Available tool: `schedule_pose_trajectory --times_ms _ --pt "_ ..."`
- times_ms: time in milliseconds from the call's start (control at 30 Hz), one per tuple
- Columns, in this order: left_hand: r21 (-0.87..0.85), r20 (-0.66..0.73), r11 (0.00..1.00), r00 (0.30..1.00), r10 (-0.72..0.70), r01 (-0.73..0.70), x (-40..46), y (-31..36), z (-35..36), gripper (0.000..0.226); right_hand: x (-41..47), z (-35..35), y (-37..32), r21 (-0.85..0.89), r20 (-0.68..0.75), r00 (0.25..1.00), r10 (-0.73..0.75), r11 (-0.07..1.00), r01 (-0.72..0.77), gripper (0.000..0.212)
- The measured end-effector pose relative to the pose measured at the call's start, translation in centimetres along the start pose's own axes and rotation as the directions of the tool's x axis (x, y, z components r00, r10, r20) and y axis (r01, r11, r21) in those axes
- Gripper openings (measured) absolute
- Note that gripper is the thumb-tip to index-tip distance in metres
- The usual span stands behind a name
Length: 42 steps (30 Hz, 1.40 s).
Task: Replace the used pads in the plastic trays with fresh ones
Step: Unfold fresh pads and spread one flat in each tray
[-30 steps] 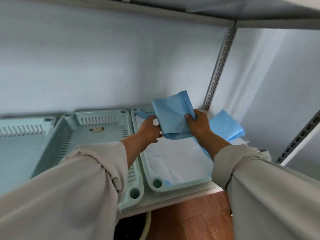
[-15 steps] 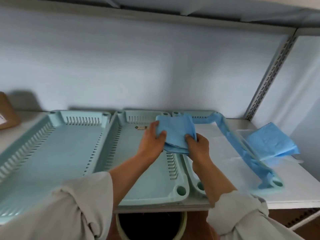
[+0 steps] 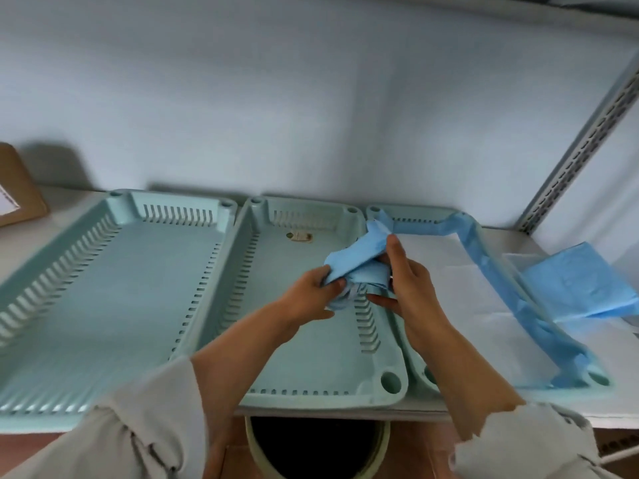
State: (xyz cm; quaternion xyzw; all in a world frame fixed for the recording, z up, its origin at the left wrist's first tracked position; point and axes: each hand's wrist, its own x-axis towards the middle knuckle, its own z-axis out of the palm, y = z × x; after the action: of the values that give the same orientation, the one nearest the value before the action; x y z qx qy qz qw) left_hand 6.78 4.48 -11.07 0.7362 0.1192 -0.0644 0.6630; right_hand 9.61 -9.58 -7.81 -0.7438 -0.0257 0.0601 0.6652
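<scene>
A crumpled, folded light-blue disposable pad (image 3: pixel 359 262) is held in the air above the right side of the middle pale-green slotted plastic tray (image 3: pixel 304 340), between both hands. The left hand (image 3: pixel 311 295) has its grip pinched on the pad's lower left end, fingers curled round the fabric; the right hand (image 3: pixel 411 288) grips the bundle from the right, thumb up against the blue material and fingers wrapped beneath. The middle tray's floor is bare apart from a small label near its far wall. To its right, a third pale-green tray (image 3: pixel 598 380) holds a flat white pad with blue edging (image 3: pixel 460 292), the blue border draped over the tray's far and right rims. Just beyond that tray a loose blue sheet (image 3: pixel 574 285) lies on the white shelf (image 3: pixel 615 409). A larger empty pale-green tray (image 3: pixel 103 288) sits at the left, with a brown cardboard box (image 3: pixel 17 191) behind it. Below the shelf edge stands a round bin with a dark opening (image 3: pixel 318 447).
</scene>
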Motion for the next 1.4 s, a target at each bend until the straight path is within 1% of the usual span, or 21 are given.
schedule_pose_trajectory --times_ms 67,167,200,267,300,333,367,467,567,633,733,833,900,933,967,1033,1067,1133,1200,1300,1400 --pt "-0.168 -0.096 0.984 0.993 -0.073 0.056 0.3 0.0 -0.8 0.026 0.1 0.0 0.5 -0.064 0.016 1.0 -0.002 0.998 0.003 0.032" --pt "-0.495 -0.201 0.862 0.951 -0.236 0.109 0.8 0.1 -1.8 0.031 0.3 0.1 1.4 -0.258 0.117 0.993 0.015 0.966 0.015 0.037" --pt "-0.558 -0.204 0.824 0.946 -0.252 0.099 0.9 0.2 -2.2 0.03 0.5 0.1 1.8 -0.398 0.143 0.99 0.019 0.916 0.04 0.042" --pt "-0.617 -0.212 0.784 0.945 -0.248 0.067 0.8 0.6 -2.6 0.023 0.7 0.4 2.4 -0.677 0.182 0.983 0.003 0.725 0.123 0.05" --pt "-0.633 -0.214 0.772 0.947 -0.241 0.054 0.8 0.8 -2.8 0.023 0.6 0.8 2.6 -0.763 0.197 0.98 -0.018 0.625 0.165 0.053" --pt "-0.647 -0.207 0.761 0.95 -0.233 0.046 0.8 0.9 -2.8 0.025 0.4 1.2 2.7 -0.799 0.226 0.973 -0.036 0.565 0.207 0.056" --pt "-0.656 -0.192 0.754 0.956 -0.223 0.044 0.7 1.1 -2.7 0.027 0.1 1.8 2.7 -0.786 0.275 0.96 -0.048 0.563 0.253 0.059" --pt "-0.592 -0.15 0.804 0.973 -0.173 0.052 0.5 1.5 -1.9 0.022 -0.5 3.2 2.6 -0.598 0.402 0.913 -0.069 0.735 0.319 0.061" --pt "-0.525 -0.119 0.85 0.984 -0.132 0.05 0.1 2.1 -1.4 0.015 -0.7 3.8 2.4 -0.534 0.389 0.916 -0.096 0.787 0.309 0.052" --pt "-0.551 -0.078 0.833 0.992 -0.102 0.042 -0.1 2.4 -1.4 0.021 -0.5 3.8 2.4 -0.502 0.352 0.931 -0.091 0.822 0.27 0.045" --pt "-0.575 -0.064 0.818 0.995 -0.076 0.025 -0.4 2.6 -1.3 0.03 -0.3 3.5 2.1 -0.414 0.243 0.968 -0.062 0.896 0.161 0.021" --pt "-0.525 -0.096 0.851 0.993 -0.067 0.006 -0.4 2.7 -1.2 0.033 -0.2 3.0 1.7 -0.319 0.108 0.993 -0.043 0.945 0.075 0.025" --pt "-0.495 -0.111 0.869 0.992 -0.057 -0.006 -0.4 2.7 -1.3 0.034 0.2 2.7 1.9 -0.245 0.019 1.0 -0.013 0.969 0.017 0.018" --pt "-0.481 -0.115 0.877 0.992 -0.054 -0.008 -0.4 2.8 -1.3 0.035 0.3 2.6 2.0 -0.204 -0.012 1.0 0.005 0.979 -0.007 0.022" --pt "-0.465 -0.114 0.885 0.992 -0.058 -0.002 -0.4 2.9 -1.2 0.037 0.5 2.5 2.1 -0.169 -0.034 0.999 0.014 0.985 -0.02 0.034" --pt "-0.417 -0.091 0.908 0.993 -0.078 0.033 -0.6 2.8 -1.0 0.044 0.4 2.4 2.0 -0.16 -0.057 0.998 -0.02 0.987 0.011 0.061" --pt "-0.378 -0.065 0.924 0.994 -0.091 0.06 -0.6 2.6 -0.8 0.048 0.4 2.5 1.8 -0.175 -0.053 0.997 -0.049 0.984 0.039 0.068" --pt "-0.294 0.003 0.949 0.993 -0.121 0.117 -0.8 2.2 -0.4 0.056 0.2 2.5 1.5 -0.196 -0.008 0.995 -0.097 0.976 0.093 0.067" --pt "-0.272 0.037 0.953 0.991 -0.13 0.136 -0.9 1.9 0.0 0.058 -0.1 2.5 1.4 -0.215 0.06 0.991 -0.121 0.968 0.131 0.063" --pt "-0.314 -0.038 0.945 0.993 -0.108 0.091 -0.7 1.7 0.1 0.049 -0.3 2.5 1.2 -0.182 0.123 0.98 -0.158 0.967 0.179 0.062" --pt "-0.306 -0.238 0.952 0.968 -0.085 0.008 0.0 1.4 -0.2 0.037 0.1 2.4 1.3 -0.215 0.028 0.968 -0.25 0.944 0.25 0.066"
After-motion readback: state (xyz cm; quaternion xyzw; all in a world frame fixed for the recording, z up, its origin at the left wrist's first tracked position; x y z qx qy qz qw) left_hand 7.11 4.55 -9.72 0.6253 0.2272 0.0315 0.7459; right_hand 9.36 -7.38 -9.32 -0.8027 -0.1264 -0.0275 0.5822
